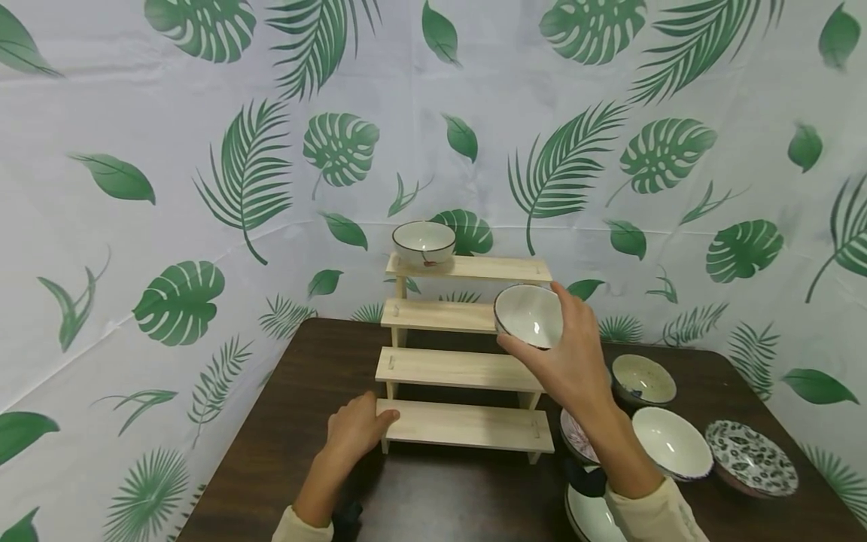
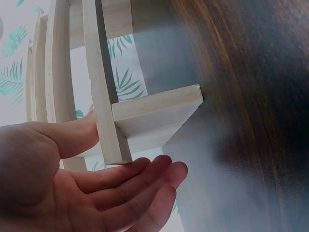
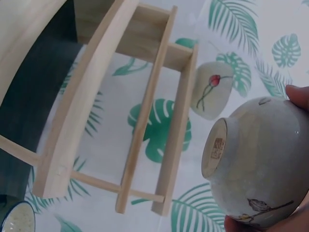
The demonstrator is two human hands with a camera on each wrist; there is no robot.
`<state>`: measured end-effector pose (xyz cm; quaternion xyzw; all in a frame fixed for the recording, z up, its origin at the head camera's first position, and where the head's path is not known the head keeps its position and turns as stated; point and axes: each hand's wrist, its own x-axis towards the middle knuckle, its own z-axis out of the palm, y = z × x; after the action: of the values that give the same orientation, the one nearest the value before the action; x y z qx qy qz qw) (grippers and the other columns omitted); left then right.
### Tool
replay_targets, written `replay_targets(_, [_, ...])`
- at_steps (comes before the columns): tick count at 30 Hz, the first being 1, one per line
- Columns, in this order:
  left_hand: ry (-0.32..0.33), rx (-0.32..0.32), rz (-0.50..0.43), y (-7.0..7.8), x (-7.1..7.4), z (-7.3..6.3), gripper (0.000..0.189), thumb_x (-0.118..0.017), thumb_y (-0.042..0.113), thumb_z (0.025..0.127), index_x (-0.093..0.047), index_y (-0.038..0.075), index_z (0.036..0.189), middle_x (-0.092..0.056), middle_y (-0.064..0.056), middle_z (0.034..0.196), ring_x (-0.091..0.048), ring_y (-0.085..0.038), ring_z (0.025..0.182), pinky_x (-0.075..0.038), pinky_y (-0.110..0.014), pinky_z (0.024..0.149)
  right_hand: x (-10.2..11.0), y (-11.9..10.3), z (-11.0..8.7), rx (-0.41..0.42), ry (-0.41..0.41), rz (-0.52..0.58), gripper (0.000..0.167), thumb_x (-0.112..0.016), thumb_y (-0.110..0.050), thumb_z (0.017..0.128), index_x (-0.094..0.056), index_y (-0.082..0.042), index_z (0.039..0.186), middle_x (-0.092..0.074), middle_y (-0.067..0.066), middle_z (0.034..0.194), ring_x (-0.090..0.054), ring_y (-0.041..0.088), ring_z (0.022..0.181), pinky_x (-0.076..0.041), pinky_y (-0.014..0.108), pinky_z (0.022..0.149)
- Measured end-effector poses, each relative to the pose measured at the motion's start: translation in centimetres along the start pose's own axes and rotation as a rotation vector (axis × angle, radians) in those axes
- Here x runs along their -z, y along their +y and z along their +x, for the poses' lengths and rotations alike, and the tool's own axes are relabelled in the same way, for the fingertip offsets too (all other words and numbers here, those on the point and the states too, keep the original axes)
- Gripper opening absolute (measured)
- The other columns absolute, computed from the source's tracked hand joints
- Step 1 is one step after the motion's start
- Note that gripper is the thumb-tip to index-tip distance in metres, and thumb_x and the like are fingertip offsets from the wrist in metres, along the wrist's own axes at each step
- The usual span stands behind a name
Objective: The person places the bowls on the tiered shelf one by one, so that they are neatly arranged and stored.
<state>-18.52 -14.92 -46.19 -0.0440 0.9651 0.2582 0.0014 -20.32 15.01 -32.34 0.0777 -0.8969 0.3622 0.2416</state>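
While the right hand (image 1: 574, 361), spread wide, grips a bowl (image 1: 530, 315) aloft, left hand (image 1: 355, 424) loosely pinching the lowest shelf (image 1: 470, 425)

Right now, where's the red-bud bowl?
In the head view, the red-bud bowl sits on the left end of the top shelf, left of the held bowl.

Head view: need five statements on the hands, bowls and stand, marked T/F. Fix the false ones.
1. The right hand holds a white-inside bowl. True.
2. The left hand holds a bowl. False: it holds the lowest shelf near its left end.
3. A bowl with a dark rim stands toward the left end of the top shelf. True.
4. The wooden stand has three shelves. False: four.
5. The black-and-white patterned bowl is on the table. True.
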Motion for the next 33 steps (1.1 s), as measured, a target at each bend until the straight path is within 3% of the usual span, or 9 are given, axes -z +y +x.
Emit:
replay_targets(21, [0.009, -0.004, -0.008, 0.0, -0.2, 0.2, 0.048, -0.073, 0.039, 0.094, -0.068, -0.005, 0.113, -0.074, -0.019, 0.103, -0.071, -0.042, 0.09, -0.052, -0.057, 0.073, -0.9, 0.4, 1.8, 0.0, 0.007, 0.033, 0.103, -0.084, -0.051, 0.08, -0.032, -0.016, 0.161, -0.044, 0.022, 0.151, -0.043, 0.039, 0.129, -0.047, 0.063, 0.091])
replay_targets(33, [0.008, -0.005, -0.01, -0.1, -0.1, -0.1, 0.049, -0.072, 0.039, 0.094, -0.068, -0.005, 0.114, -0.074, -0.02, 0.103, -0.071, -0.043, 0.091, -0.053, -0.058, 0.073, -1.6, 0.1, 2.8, -0.018, -0.006, 0.022, 0.105, -0.082, -0.054, 0.08, -0.029, -0.018, 0.163, -0.042, 0.023, 0.152, -0.044, 0.04, 0.129, -0.052, 0.063, 0.088])
